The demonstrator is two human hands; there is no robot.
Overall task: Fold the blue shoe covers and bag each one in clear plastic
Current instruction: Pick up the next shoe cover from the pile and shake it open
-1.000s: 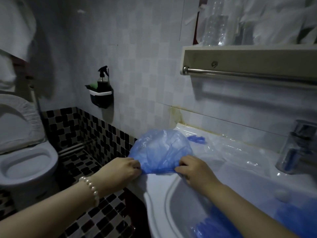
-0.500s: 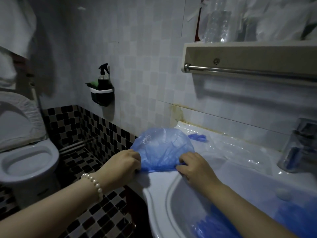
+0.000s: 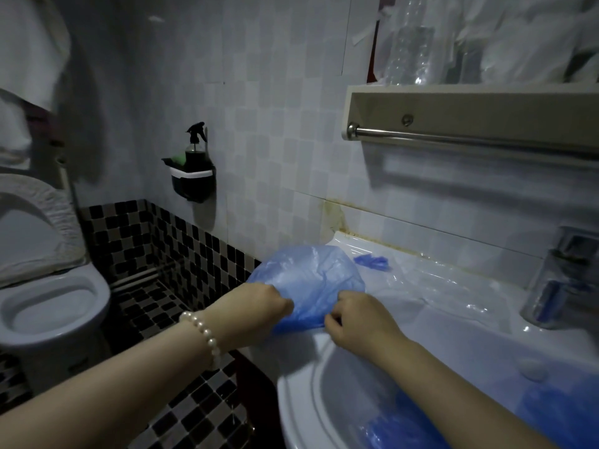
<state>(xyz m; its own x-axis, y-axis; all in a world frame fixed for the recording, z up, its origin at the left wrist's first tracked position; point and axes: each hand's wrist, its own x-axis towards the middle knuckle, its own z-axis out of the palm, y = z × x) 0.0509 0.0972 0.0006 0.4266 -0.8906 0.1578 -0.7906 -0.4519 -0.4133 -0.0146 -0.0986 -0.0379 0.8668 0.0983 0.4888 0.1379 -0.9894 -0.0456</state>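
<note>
Since the earlier frame both hands have drawn closer together along the near edge of the blue shoe cover point(image 3: 308, 280), bunching it between them. The cover lies puffed up on the left corner of the sink point(image 3: 291, 393) rim, its near edge just over the basin. The left hand point(image 3: 256, 307), fingers curled, pinches the cover's left end; the right hand point(image 3: 356, 319), also curled, pinches its right end. A pearl bracelet point(image 3: 204, 335) circles the left wrist. Clear plastic point(image 3: 431, 286) lies spread along the back of the rim, with a small blue scrap point(image 3: 372, 262) beside the cover. More blue covers point(image 3: 398, 429) sit in the basin. A faucet point(image 3: 560, 280) stands at the right.
</note>
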